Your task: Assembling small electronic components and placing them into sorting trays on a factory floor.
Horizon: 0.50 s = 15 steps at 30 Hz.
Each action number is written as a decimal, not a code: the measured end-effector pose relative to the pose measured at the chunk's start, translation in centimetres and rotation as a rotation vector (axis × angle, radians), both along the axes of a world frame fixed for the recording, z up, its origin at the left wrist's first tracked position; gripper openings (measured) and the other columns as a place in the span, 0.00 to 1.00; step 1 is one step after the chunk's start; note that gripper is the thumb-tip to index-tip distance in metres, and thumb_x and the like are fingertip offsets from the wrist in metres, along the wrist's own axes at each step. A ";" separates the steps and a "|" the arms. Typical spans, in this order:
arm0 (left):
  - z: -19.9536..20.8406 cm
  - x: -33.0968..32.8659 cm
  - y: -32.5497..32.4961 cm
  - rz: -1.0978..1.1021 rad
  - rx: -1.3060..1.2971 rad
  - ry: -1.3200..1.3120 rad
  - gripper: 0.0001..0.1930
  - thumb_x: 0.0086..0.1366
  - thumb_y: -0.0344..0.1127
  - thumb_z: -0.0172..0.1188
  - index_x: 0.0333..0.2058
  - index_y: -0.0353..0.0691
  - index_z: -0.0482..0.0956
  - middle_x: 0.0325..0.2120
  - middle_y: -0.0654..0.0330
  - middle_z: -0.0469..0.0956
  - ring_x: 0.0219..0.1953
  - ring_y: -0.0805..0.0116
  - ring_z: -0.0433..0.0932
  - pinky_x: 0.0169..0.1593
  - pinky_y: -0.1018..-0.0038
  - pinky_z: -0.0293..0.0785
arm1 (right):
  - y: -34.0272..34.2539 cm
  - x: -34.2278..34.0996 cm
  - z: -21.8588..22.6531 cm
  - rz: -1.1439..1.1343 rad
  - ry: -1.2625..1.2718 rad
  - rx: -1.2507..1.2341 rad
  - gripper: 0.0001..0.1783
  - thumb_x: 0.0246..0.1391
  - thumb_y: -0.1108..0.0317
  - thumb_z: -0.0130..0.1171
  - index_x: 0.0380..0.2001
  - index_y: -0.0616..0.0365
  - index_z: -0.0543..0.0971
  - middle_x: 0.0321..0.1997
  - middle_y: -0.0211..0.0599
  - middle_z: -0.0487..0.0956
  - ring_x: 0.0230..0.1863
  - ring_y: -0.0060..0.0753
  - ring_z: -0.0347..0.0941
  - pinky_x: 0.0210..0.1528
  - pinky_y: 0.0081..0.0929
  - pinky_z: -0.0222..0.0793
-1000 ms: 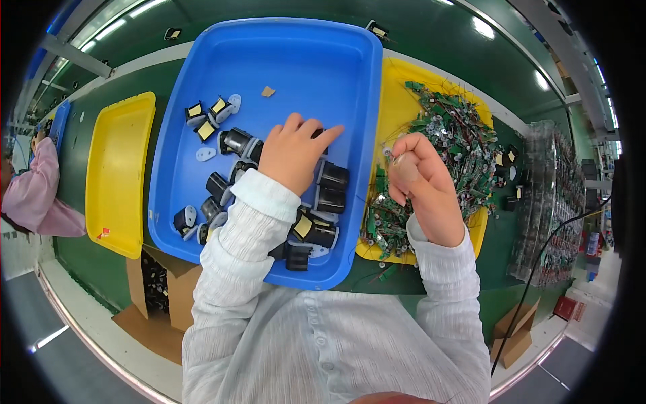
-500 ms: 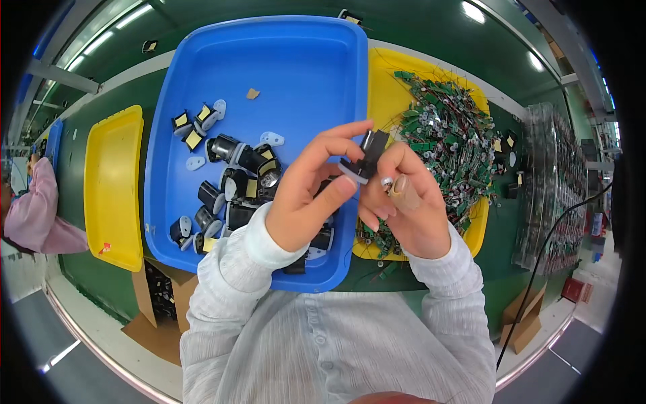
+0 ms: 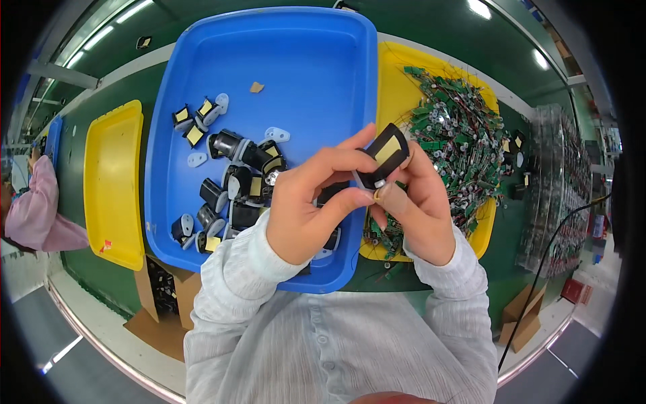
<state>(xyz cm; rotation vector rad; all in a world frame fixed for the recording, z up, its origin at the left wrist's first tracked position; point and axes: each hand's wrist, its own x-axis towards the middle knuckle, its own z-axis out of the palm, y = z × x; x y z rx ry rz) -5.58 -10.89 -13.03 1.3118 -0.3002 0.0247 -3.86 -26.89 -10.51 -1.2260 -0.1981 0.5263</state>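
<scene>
Both hands meet over the right edge of the blue tray [image 3: 269, 40]. Between them is a small black plastic housing [image 3: 377, 168] with a pale yellow pad facing up and a grey part at its lower end. My left hand [image 3: 313, 195] pinches the housing from the left, thumb below and fingers above. My right hand [image 3: 427, 205] closes on its right side; its thumb, wearing a tan covering, presses near a small silvery piece [image 3: 380, 183] at the lower end. Fingers hide part of the housing. Similar black housings [image 3: 232, 145] lie loosely in the tray, left of my hands.
A yellow tray [image 3: 393, 60] on the right holds a heap of green circuit boards with thin wires [image 3: 457, 135]. Another yellow tray [image 3: 114, 188] stands left. Clear plastic trays [image 3: 555, 188] are stacked far right. Cardboard boxes [image 3: 161, 330] sit below the bench; a pink-sleeved person [image 3: 44, 209] is far left.
The black housing has been turned so its yellow pad now shows. My right thumb has come up against its lower end, and both hands remain close together.
</scene>
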 end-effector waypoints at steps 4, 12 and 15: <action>0.0 0.1 0.3 0.121 0.231 -0.140 0.12 0.51 0.25 0.58 0.37 0.35 0.74 0.45 0.47 0.72 0.38 0.62 0.76 0.43 0.72 0.71 | -0.1 0.0 0.3 -0.019 -0.113 -0.127 0.09 0.51 0.74 0.51 0.30 0.59 0.61 0.27 0.31 0.72 0.23 0.13 0.62 0.24 0.14 0.57; 0.9 0.3 0.2 0.297 0.592 -0.375 0.14 0.44 0.27 0.63 0.33 0.37 0.76 0.42 0.49 0.74 0.35 0.57 0.75 0.36 0.72 0.71 | -0.3 -0.2 0.6 -0.087 -0.240 -0.341 0.09 0.49 0.75 0.53 0.29 0.61 0.63 0.19 0.33 0.71 0.20 0.14 0.63 0.21 0.13 0.56; 1.1 0.2 0.0 0.337 0.647 -0.447 0.15 0.42 0.26 0.64 0.33 0.37 0.76 0.41 0.50 0.74 0.33 0.58 0.75 0.34 0.72 0.71 | -0.2 -0.2 0.4 -0.132 -0.364 -0.377 0.09 0.48 0.76 0.53 0.29 0.62 0.63 0.18 0.33 0.70 0.18 0.15 0.63 0.19 0.14 0.56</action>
